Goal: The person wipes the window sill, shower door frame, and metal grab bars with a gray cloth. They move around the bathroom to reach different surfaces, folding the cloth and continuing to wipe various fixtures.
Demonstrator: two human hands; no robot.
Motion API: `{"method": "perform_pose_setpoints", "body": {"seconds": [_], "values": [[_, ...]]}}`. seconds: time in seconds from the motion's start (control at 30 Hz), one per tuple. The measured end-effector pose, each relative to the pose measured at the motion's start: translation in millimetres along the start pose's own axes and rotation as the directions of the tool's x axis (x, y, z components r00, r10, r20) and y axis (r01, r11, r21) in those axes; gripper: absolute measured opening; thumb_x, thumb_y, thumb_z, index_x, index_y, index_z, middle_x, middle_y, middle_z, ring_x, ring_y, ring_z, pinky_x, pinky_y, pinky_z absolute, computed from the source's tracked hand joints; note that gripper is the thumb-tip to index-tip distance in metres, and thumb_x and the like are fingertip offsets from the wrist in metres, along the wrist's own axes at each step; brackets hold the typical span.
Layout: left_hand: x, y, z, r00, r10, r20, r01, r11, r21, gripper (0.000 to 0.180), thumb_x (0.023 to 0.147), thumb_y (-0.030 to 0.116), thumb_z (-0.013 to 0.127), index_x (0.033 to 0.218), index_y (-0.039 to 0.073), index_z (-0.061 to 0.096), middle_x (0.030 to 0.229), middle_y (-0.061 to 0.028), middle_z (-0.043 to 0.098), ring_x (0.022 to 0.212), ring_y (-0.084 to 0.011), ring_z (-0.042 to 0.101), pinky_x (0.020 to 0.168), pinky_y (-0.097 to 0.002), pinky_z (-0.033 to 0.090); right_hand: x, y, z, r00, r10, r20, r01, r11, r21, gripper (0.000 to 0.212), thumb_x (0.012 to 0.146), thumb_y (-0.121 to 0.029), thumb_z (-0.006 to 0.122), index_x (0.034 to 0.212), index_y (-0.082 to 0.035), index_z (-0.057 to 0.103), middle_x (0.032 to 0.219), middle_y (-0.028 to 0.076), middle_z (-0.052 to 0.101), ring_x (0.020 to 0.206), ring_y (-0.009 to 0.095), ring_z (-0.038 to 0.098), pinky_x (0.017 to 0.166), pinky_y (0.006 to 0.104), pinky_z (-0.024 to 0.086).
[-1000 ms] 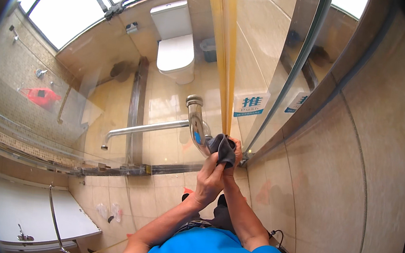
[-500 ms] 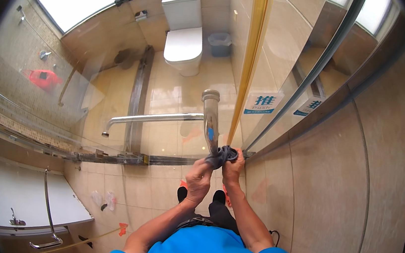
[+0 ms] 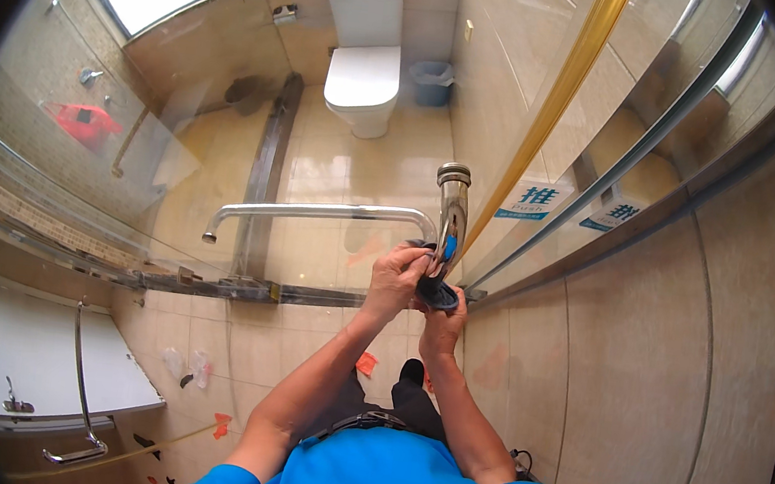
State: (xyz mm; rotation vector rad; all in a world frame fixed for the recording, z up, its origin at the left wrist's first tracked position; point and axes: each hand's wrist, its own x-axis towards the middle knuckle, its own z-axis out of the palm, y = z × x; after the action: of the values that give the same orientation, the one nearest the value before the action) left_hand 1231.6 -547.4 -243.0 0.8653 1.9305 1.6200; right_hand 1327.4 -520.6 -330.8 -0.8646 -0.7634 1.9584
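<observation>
L hand (image 3: 396, 276) pinches dk grey cloth (image 3: 439, 294) just L of chrome handle (image 3: 452, 202), cloth bunched at handle's lower part, prob. light, soft, floppy, best held by both ends, w/ R hand (image 3: 442, 329) clamped on it below handle.

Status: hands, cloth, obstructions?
Left hand pinching dark cloth beside chrome bar. Right hand on cloth, lower in view. Cloth bunched at bar's near end. No obstruction seen.
</observation>
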Motion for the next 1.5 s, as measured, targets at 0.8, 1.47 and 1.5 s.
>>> {"method": "perform_pose_setpoints", "body": {"seconds": [0.8,1.47,1.5], "values": [[-17.3,47.8,-50.7,0.897,0.206,-0.392,-0.240,0.970,-0.040,0.016,0.086,0.000,0.069,0.101,-0.003,0.067,0.102,-0.0045,0.060,0.080,-0.0075,0.058,0.068,-0.0206,0.048,-19.2,-35.3,113.1,0.993,-0.071,0.091,0.028,0.915,0.401,0.023,0.098,-0.020,0.047,0.112,-0.005,0.058,0.110,0.005,0.062,0.101,0.017,0.060,0.086,0.0316,0.050],[-35.5,37.0,-107.0,0.947,-0.148,-0.286,-0.011,0.872,-0.490,0.015,0.093,0.006,0.062,0.103,-0.005,0.065,0.099,-0.0052,0.062,0.075,-0.0113,0.065,0.067,-0.0242,0.056,-27.7,-38.1,125.7,0.714,-0.683,0.155,0.612,0.500,-0.613,0.058,0.087,-0.002,0.057,0.140,0.004,0.034,0.137,0.020,0.039,0.130,0.033,0.040,0.111,0.0397,0.028],[-35.6,43.4,-113.8,0.932,-0.053,-0.359,-0.124,0.882,-0.454,0.016,0.094,0.007,0.063,0.106,-0.004,0.063,0.096,-0.0027,0.062,0.074,-0.0091,0.064,0.069,-0.0226,0.054,-31.4,-50.2,140.9,0.699,-0.696,0.164,0.654,0.527,-0.543,0.055,0.089,-0.002,0.054,0.140,0.004,0.035,0.138,0.021,0.037,0.131,0.033,0.040,0.111,0.0395,0.029]]}}
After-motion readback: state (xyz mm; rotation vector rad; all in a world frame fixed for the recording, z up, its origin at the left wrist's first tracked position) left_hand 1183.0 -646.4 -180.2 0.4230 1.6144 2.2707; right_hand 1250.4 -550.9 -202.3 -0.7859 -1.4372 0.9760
